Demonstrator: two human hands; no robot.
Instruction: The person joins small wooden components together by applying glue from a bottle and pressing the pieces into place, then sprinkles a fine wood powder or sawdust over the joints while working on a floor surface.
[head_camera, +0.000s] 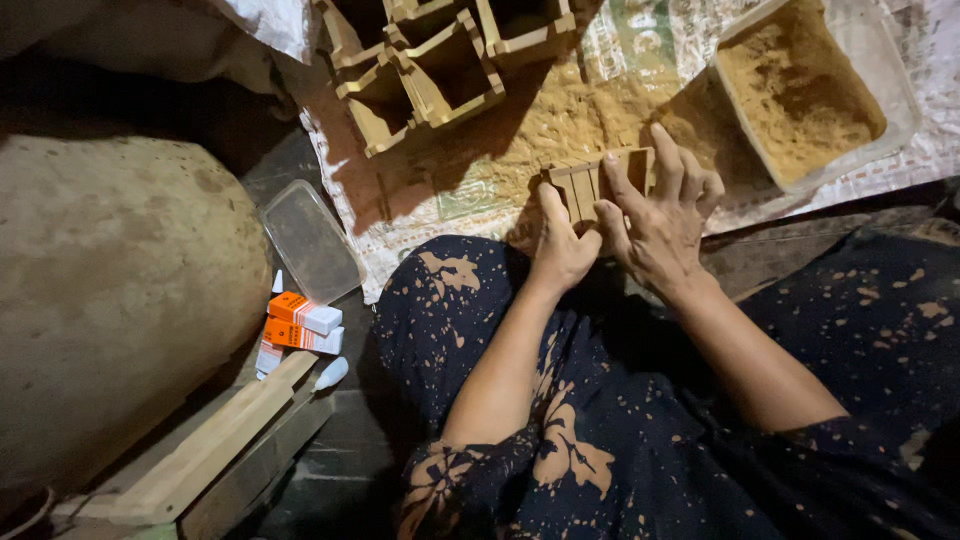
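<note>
Single head view, looking steeply down (close) over lap and floor

Bare forearms and ringless hands above dark navy clothing mottled with pale orange bleach-like floral blotches.

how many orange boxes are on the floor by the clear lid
2. One orange box lies just below the clear lid; the second orange box lies right under it, touching. White items beside them may hide more.
</note>
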